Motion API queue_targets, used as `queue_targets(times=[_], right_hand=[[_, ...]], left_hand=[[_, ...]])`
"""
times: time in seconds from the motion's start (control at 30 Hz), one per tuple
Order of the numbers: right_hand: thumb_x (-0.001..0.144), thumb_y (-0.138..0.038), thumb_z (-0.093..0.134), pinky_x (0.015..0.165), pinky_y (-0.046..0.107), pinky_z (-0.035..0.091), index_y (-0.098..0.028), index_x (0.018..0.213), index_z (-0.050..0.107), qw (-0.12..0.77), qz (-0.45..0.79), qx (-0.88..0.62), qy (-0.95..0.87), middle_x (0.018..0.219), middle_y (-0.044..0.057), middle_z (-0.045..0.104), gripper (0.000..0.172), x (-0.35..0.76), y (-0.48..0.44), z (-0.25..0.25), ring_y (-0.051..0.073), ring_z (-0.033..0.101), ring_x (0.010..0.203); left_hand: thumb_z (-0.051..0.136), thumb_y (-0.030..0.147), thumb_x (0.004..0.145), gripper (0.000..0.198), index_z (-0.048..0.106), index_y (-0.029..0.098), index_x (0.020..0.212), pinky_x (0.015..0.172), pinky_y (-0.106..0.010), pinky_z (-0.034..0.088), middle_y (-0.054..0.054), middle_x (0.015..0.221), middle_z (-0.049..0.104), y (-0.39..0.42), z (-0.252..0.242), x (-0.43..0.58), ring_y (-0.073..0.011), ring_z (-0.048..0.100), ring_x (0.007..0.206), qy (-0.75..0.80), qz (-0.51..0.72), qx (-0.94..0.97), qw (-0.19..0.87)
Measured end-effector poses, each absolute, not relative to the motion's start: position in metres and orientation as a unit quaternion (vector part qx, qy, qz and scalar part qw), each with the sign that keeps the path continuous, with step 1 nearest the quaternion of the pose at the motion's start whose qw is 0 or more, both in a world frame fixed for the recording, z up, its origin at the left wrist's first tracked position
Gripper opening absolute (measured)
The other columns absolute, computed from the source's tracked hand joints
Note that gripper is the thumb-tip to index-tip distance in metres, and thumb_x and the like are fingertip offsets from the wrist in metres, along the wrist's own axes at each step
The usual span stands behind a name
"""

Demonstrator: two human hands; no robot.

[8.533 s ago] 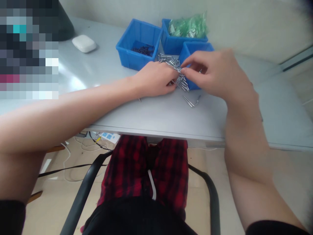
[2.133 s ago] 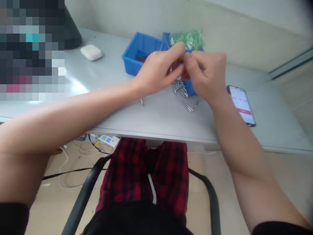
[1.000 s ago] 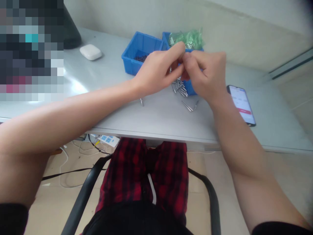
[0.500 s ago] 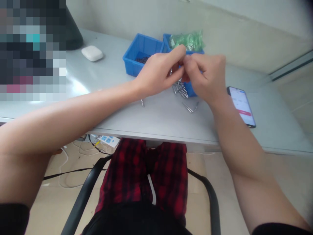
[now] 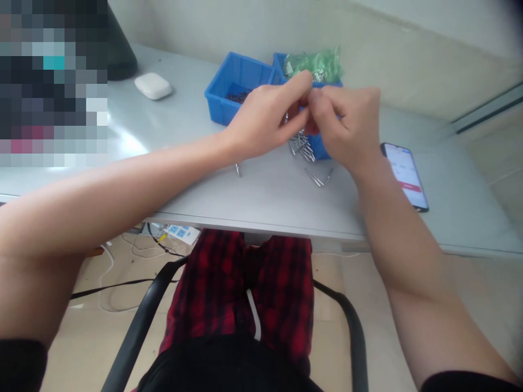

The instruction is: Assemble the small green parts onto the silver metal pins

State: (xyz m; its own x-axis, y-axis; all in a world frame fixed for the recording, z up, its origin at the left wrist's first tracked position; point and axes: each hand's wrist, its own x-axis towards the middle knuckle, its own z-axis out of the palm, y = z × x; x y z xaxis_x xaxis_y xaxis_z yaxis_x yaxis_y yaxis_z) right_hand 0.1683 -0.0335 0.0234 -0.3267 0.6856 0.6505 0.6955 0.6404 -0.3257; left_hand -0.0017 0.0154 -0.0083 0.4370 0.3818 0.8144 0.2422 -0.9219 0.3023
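My left hand (image 5: 267, 120) and my right hand (image 5: 354, 125) meet above the desk, fingertips pinched together. Whatever lies between them is too small or hidden to make out. Below the hands, a pile of slim silvery metal pins (image 5: 302, 148) spills out by a blue bin (image 5: 321, 148), mostly covered by my fingers. A few loose metal pieces (image 5: 314, 177) lie nearer me, one of them bent or angled. Another single pin (image 5: 238, 171) rests under my left wrist. Left of the hands stands a blue bin (image 5: 220, 111) with small dark parts (image 5: 237, 98) inside.
Behind the hands, a green plastic bag (image 5: 312, 64) sits in another blue bin (image 5: 278, 64). A phone (image 5: 406, 177) lies beside my right forearm. At the left are a white rounded case (image 5: 153, 86) and a dark object (image 5: 121, 57). The desk's front edge (image 5: 261, 228) runs above my lap.
Both hands keep the same pinch at nearly the same spot; my right hand has shifted very slightly right. The view has tilted a little. Pins and bins stay put.
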Motion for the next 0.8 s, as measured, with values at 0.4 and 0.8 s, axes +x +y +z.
queue_targets(times=[0.4,0.8], right_hand=[[0.103,-0.042,0.045,0.059,0.032,0.033,-0.022,0.059,0.048,0.4,-0.016,-0.406,-0.821,0.055,0.0,0.056,0.049,0.1695,-0.0327,0.0224,0.014,0.05,0.054],[0.103,-0.043,0.045,0.06,0.033,0.034,-0.023,0.058,0.047,0.39,-0.014,-0.412,-0.823,0.056,0.0,0.056,0.049,0.17,-0.0324,0.0223,0.014,0.05,0.054]], left_hand=[[0.049,0.023,0.09,0.022,0.033,0.027,0.077,0.056,-0.031,0.033,0.004,0.061,0.052,0.0203,-0.0083,-0.0016,-0.0095,0.036,0.052,0.172,0.483,0.854,0.089],[0.052,0.022,0.091,0.021,0.037,0.027,0.078,0.056,-0.03,0.034,0.004,0.062,0.054,0.0184,-0.0072,-0.0025,-0.0095,0.038,0.053,0.197,0.467,0.857,0.09]])
